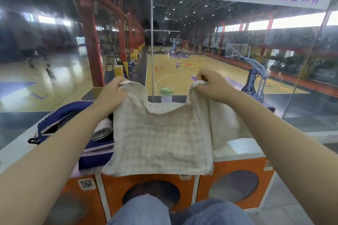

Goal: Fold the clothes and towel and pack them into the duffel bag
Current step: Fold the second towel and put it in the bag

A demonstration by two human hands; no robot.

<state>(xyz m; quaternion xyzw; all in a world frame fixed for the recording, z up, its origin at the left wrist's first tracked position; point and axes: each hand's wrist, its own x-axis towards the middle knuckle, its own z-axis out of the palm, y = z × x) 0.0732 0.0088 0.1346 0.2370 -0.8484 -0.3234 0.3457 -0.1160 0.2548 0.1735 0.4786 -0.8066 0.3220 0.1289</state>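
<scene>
Behind glass overlooking a basketball court, we pinch the soft, limp towel (161,133) by its top corners, left hand (113,93) and right hand (212,86) both holding cloth, duffel bag (73,115) left.

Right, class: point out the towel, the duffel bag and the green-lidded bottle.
towel (161,139): head view, middle of the hanging cloth.
duffel bag (95,155): head view, blue near side wall.
green-lidded bottle (166,91): head view, on its green lid.
</scene>
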